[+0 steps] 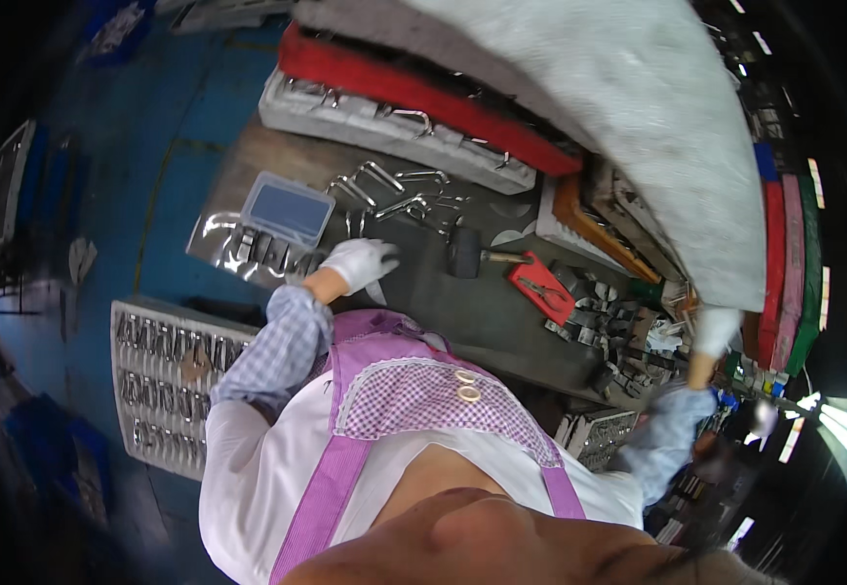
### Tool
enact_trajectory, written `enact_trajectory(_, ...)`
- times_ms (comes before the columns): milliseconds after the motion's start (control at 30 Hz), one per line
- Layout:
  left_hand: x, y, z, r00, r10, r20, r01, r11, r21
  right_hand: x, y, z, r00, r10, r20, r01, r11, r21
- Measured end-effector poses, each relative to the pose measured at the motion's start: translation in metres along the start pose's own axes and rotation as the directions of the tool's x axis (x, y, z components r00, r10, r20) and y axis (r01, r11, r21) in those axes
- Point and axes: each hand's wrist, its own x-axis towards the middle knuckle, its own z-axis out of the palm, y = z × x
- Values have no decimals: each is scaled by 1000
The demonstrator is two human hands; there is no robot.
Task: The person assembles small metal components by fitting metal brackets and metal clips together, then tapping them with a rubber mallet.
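My left hand (360, 265), in a white glove, is low over the near left part of the dark worktable (423, 302). Its fingers are loosely bent and slightly apart, and I see nothing held in them. Beside it lie a clear plastic box with a blue-grey inside (289, 209) and a row of shiny metal parts (262, 249). Far to the right, my gloved right hand (718, 331) grips the lower end of a large white foam-like slab (638, 107). The slab slants across the upper right; motion blurs this hand, and its fingertips are hidden.
Bent chrome tubes (379, 180) lie mid-table, near a black mallet (464, 253) and pliers on a red sheet (543, 289). Metal pieces (609, 322) heap at right. A red-edged foam tray (394, 127) stands behind; a tray of parts (165, 375) sits lower left.
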Motion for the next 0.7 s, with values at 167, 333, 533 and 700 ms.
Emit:
enact_trajectory(167,27,42,44,984,-176,10,153,822,-549,-51,-278,93,749,238,619,-638,514,574)
enact_trajectory(333,11,25,84,959,-267,-99,53,509,-859,-62,-421,178,605,-56,794,-793,-129,595)
enact_trajectory(533,15,-1,100,622,-683,384,540,18,-842,-65,-455,243,451,-359,817,-806,-558,199)
enact_trajectory(700,48,-15,146,464,-886,20,712,360,-603,-93,-443,260,473,-280,835,-808,-516,285)
